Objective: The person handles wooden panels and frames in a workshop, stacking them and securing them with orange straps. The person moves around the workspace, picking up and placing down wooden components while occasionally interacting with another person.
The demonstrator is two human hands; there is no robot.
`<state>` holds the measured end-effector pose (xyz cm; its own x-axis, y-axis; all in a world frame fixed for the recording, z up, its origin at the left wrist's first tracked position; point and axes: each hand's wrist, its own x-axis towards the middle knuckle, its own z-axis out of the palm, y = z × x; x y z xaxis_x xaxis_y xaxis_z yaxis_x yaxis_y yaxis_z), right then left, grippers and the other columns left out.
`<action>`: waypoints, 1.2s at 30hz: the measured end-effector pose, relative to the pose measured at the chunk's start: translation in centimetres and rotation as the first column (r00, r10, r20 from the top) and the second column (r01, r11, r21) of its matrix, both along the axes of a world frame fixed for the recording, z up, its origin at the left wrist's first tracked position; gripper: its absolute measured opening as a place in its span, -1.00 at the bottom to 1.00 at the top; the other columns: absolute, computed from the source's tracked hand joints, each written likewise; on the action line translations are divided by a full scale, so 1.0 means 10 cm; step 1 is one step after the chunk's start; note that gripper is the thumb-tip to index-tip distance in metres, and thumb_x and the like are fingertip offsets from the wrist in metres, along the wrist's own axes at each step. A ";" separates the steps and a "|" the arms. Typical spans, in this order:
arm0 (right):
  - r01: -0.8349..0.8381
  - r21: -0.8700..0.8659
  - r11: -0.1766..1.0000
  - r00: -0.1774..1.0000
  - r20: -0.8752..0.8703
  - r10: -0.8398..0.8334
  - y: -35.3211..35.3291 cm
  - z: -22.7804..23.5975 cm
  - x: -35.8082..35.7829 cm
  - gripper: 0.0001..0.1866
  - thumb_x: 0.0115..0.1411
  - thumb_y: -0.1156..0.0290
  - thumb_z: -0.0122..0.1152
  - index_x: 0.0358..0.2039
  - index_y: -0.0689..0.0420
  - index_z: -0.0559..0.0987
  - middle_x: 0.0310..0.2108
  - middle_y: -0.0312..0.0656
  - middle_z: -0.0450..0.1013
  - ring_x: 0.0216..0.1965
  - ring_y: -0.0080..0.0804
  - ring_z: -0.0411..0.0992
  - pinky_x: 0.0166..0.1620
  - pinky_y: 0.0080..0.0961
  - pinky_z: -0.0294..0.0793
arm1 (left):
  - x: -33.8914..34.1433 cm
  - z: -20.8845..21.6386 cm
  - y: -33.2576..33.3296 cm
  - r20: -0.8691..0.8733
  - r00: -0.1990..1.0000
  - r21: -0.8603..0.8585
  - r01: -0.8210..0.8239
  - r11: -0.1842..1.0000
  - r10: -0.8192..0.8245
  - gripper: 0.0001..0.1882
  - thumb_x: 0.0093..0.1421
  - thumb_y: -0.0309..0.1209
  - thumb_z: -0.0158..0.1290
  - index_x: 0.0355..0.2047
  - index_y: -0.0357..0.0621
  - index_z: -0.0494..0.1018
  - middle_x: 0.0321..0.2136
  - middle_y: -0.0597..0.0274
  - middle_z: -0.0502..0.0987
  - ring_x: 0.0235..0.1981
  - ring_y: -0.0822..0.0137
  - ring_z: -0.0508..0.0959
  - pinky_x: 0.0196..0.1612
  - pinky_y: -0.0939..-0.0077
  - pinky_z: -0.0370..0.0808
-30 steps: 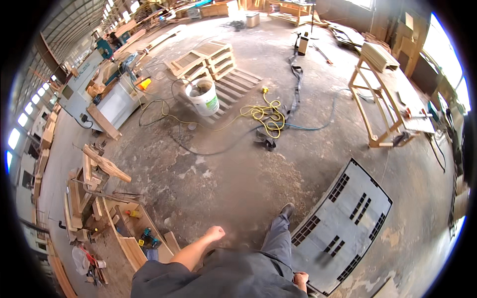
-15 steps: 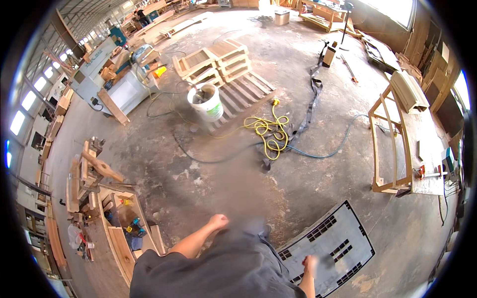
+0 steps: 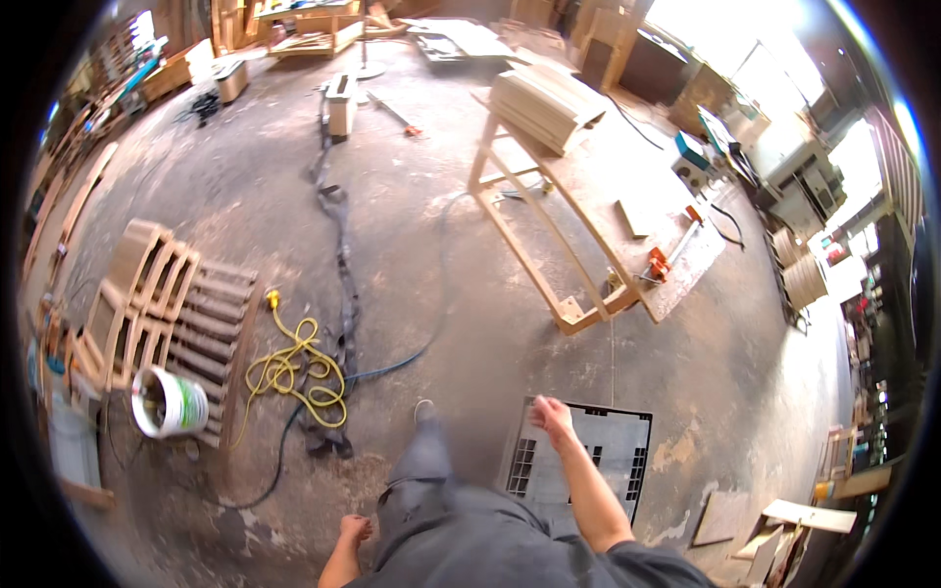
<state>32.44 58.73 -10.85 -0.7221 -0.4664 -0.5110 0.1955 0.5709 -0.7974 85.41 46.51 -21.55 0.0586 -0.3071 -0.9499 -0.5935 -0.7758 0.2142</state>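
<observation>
My right hand point(image 3: 553, 417) is held out in front of me, its fingers curled in, with nothing visible in it. It hangs above the far edge of a grey plastic panel point(image 3: 549, 480) with dark slotted openings, which lies on the floor; my forearm hides part of the panel. Low at the left, beside my leg, is my left hand point(image 3: 355, 527). Its fingers are curled too, and no object shows in them. Neither hand touches anything around it. One of my shoes point(image 3: 423, 408) is stepping forward on the concrete.
Ahead to the right stands a wooden-framed workbench point(image 3: 676, 284) with moulded boards point(image 3: 539, 103) and an orange clamp point(image 3: 659, 265). A tangled yellow cord point(image 3: 279, 367), dark straps point(image 3: 338, 225) and a blue hose point(image 3: 397, 363) cross the floor at left, near a white bucket point(image 3: 169, 404) and slatted pallet point(image 3: 211, 314).
My view has swung right, so the bench now stands nearer the middle and the bucket at far left. My right hand has risen forward; my left has dropped back beside me.
</observation>
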 end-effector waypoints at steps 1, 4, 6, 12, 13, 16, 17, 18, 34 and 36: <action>0.048 -0.060 0.997 0.999 0.020 -0.047 -0.15 0.12 -0.17 -0.73 0.18 0.19 0.13 -0.34 0.16 0.49 -0.44 -0.23 0.46 -0.41 -0.47 0.47 -0.37 -0.54 0.49 | -0.15 0.00 -0.21 0.000 1.000 -0.028 0.021 0.999 -0.021 -0.93 0.03 -0.51 0.03 -0.50 -0.27 0.46 -0.66 0.13 0.49 -0.67 0.28 0.52 -0.69 0.46 0.40; 0.282 -0.129 0.951 0.950 0.177 -0.258 -0.74 0.53 -0.93 -0.76 0.18 0.21 0.12 -0.32 0.13 0.48 -0.43 -0.25 0.47 -0.39 -0.46 0.47 -0.34 -0.54 0.48 | -0.90 0.03 -1.07 -0.126 0.991 -0.171 0.020 0.985 -0.042 -0.94 0.03 -0.51 0.01 -0.52 -0.25 0.44 -0.67 0.20 0.47 -0.71 0.35 0.47 -0.71 0.52 0.35; 0.274 -0.302 0.913 0.953 0.211 -0.216 -1.09 0.81 -1.37 -0.78 0.22 0.24 0.05 -0.30 0.12 0.46 -0.41 -0.25 0.48 -0.38 -0.45 0.48 -0.34 -0.53 0.48 | -1.39 0.23 -1.60 -0.276 0.961 -0.249 -0.076 0.965 0.005 -0.96 0.02 -0.51 0.00 -0.50 -0.20 0.44 -0.66 0.27 0.46 -0.72 0.45 0.42 -0.71 0.61 0.31; 0.328 -0.563 0.758 0.943 0.241 -0.229 -2.10 1.19 -3.01 -0.74 0.16 0.15 0.13 -0.36 0.09 0.44 -0.37 -0.21 0.46 -0.32 -0.39 0.45 -0.26 -0.51 0.45 | -2.53 0.98 -2.76 -0.484 0.875 -0.485 -0.262 0.835 -0.006 -0.88 0.12 -0.48 0.00 -0.32 -0.23 0.42 -0.51 0.26 0.51 -0.55 0.50 0.49 -0.56 0.70 0.38; 0.381 -0.538 0.752 0.924 0.253 -0.287 -2.25 1.13 -3.36 -0.74 0.16 0.16 0.14 -0.35 0.10 0.44 -0.37 -0.21 0.46 -0.32 -0.40 0.44 -0.26 -0.51 0.45 | -2.57 0.99 -2.81 -0.447 0.894 -0.470 -0.274 0.839 0.042 -0.87 0.12 -0.48 0.00 -0.31 -0.24 0.41 -0.50 0.24 0.51 -0.54 0.50 0.49 -0.56 0.70 0.39; 0.299 -0.703 0.645 0.954 0.247 -0.172 -2.71 0.88 -4.46 -0.66 0.14 0.13 0.15 -0.16 0.07 0.48 -0.35 -0.24 0.45 -0.27 -0.41 0.43 -0.21 -0.47 0.42 | -2.56 0.82 -2.77 -0.388 0.901 -0.455 -0.371 0.810 0.195 -0.90 0.11 -0.50 0.00 -0.35 -0.25 0.41 -0.51 0.21 0.50 -0.59 0.46 0.48 -0.60 0.66 0.38; 0.290 -0.710 0.642 0.957 0.228 -0.180 -2.85 0.86 -4.88 -0.59 0.15 0.11 0.14 -0.05 0.04 0.43 -0.30 -0.19 0.43 -0.25 -0.41 0.42 -0.19 -0.47 0.42 | -2.52 0.74 -2.65 -0.334 0.910 -0.443 -0.380 0.812 0.244 -0.91 0.11 -0.51 -0.01 -0.35 -0.24 0.40 -0.50 0.20 0.50 -0.60 0.43 0.48 -0.63 0.64 0.37; 0.314 -0.693 0.649 0.949 0.217 -0.227 -3.06 0.75 -5.21 -0.51 0.15 0.08 0.12 0.05 0.01 0.39 -0.24 -0.15 0.42 -0.24 -0.41 0.41 -0.16 -0.47 0.41 | -2.45 0.68 -2.49 -0.280 0.914 -0.429 -0.393 0.813 0.294 -0.92 0.11 -0.52 -0.03 -0.36 -0.22 0.40 -0.50 0.19 0.50 -0.62 0.41 0.48 -0.65 0.62 0.37; 0.381 -0.534 0.755 0.922 0.278 -0.268 -4.55 0.80 -6.65 -0.33 0.06 -0.05 0.05 0.10 0.10 0.33 0.13 -0.05 0.22 0.13 -0.06 0.17 0.09 0.02 0.23 | -4.30 1.08 -1.84 0.131 0.923 -0.461 -0.266 0.847 0.362 -0.76 -0.08 -0.24 0.09 -0.50 -0.14 0.55 -0.61 0.16 0.56 -0.60 0.32 0.56 -0.45 0.41 0.49; 0.283 -0.518 0.807 0.953 0.244 -0.178 -4.75 0.97 -6.44 -0.33 0.05 -0.03 0.05 0.11 0.10 0.32 0.12 -0.05 0.22 0.12 -0.06 0.17 0.08 0.01 0.23 | -4.58 1.21 -2.38 0.104 0.947 -0.501 -0.214 0.838 0.304 -0.76 -0.05 -0.22 0.09 -0.45 -0.11 0.55 -0.60 0.21 0.56 -0.58 0.35 0.57 -0.42 0.44 0.49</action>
<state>-31.99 11.21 -1.19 -0.7671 -0.5356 -0.3531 0.4313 -0.0231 -0.9019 39.59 22.73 -9.44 0.3493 -0.6691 -0.6560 -0.4473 -0.7342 0.5107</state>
